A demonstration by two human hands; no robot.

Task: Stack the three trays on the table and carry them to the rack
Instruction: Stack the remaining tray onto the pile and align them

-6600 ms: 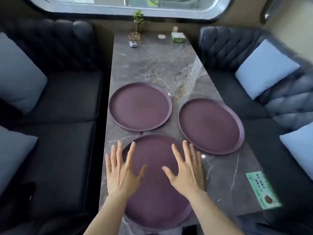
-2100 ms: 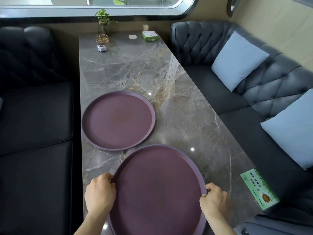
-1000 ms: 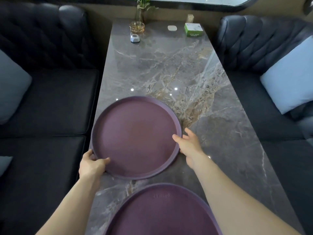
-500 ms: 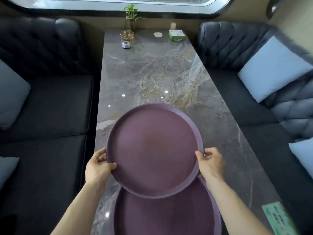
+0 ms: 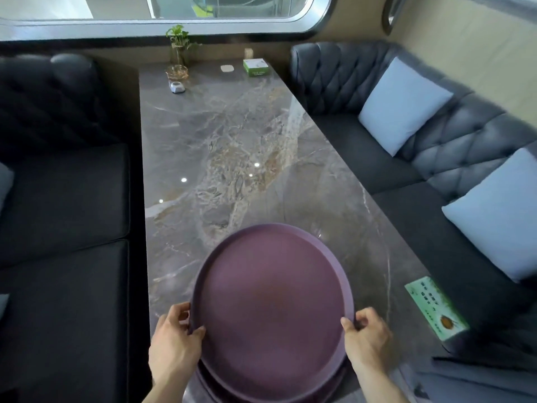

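A round purple tray (image 5: 270,309) lies on top of other purple trays at the near end of the marble table (image 5: 232,158). Rims of the trays below (image 5: 220,386) peek out at the stack's lower left. My left hand (image 5: 174,344) grips the top tray's left rim, thumb over the edge. On the right rim my right hand (image 5: 367,335) holds it the same way. The top tray sits almost centred on the stack; how many trays lie beneath is hidden.
Dark tufted sofas (image 5: 64,228) flank the table, with pale blue cushions (image 5: 404,106) on the right one. At the far end stand a plant in a glass vase (image 5: 177,58), a small white item (image 5: 177,87) and a green box (image 5: 255,67). A green card (image 5: 436,308) lies near the right edge.
Both hands have drawn the far tray toward me and lowered it onto the near stack. It now covers the stack instead of overlapping only its far edge.
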